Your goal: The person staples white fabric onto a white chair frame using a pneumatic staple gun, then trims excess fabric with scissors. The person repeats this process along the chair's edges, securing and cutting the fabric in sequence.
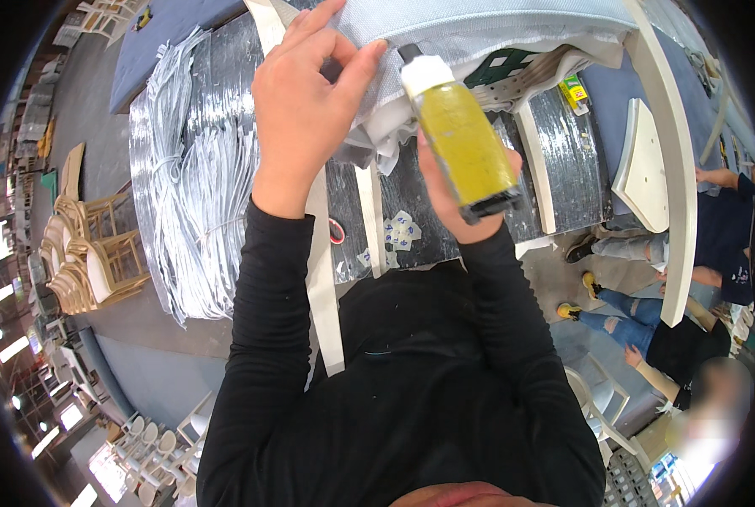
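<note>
A light grey woven fabric cover [487, 24] lies over a pale wooden chair frame [660, 110] on the table in front of me. My left hand [305, 101] is at its left side, thumb and forefinger pinched on the fabric's edge while the other fingers reach along the frame. My right hand [453, 190] is wrapped round a yellow tool that looks like a staple gun [462, 135], its white and black nose pointing up toward the fabric. The tool's body hides most of the right fingers. Green webbing [500, 68] shows beneath the fabric's loose edge.
Bundled grey strips [200, 186] lie on the left of the black wrapped table [352, 190]. A red tape ring [336, 231] and paper labels [403, 230] sit near its front edge. A yellow-green box [574, 93] is at right. Stacked chairs [86, 245] stand left; other people [673, 338] are at right.
</note>
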Tool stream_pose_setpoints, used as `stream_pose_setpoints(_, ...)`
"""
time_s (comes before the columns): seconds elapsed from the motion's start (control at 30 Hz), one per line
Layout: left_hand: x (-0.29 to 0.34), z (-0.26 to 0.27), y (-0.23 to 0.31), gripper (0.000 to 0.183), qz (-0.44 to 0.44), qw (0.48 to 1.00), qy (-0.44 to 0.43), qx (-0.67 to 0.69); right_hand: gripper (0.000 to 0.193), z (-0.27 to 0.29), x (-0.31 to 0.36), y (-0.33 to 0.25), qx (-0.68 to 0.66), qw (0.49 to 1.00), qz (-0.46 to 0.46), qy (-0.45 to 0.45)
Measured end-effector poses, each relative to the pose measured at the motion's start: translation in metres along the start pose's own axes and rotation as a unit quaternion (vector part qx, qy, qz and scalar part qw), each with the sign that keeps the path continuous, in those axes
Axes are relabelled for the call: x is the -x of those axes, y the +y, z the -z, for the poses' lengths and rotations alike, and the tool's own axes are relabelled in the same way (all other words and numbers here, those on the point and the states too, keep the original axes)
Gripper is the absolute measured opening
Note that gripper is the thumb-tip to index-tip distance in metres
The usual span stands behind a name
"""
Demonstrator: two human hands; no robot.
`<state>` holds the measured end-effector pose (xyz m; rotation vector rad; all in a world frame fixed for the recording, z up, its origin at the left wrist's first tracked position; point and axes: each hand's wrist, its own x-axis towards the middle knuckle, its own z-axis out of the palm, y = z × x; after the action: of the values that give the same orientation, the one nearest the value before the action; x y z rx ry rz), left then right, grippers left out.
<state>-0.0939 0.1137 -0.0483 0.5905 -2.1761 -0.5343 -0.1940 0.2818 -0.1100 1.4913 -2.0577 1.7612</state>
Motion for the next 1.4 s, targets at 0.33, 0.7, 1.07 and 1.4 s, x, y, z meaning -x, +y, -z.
stream_pose_setpoints(0.33,0.001,-0.005,0.000,0.025,0.016,1.000,-0.008,0.025,0.048,-0.023,-0.003,0.017,-0.036,0.999,-0.005,0.030)
stream_pose_setpoints(0.7,0.003,-0.005,0.001,0.025,0.027,1.000,-0.008,-0.004,0.058,-0.025,-0.004,0.023,-0.030,0.999,-0.003,-0.015)
stream_pose_setpoints(1.07,0.005,-0.010,0.005,0.027,-0.002,0.999,0.014,-0.031,0.052,-0.017,-0.008,0.020,-0.092,0.996,-0.015,-0.017)
stream_pose_setpoints(1.4,-0.012,-0.004,0.008,0.035,-0.005,0.993,-0.036,-0.115,0.060,0.063,0.025,0.012,-0.403,0.880,-0.230,-0.097)
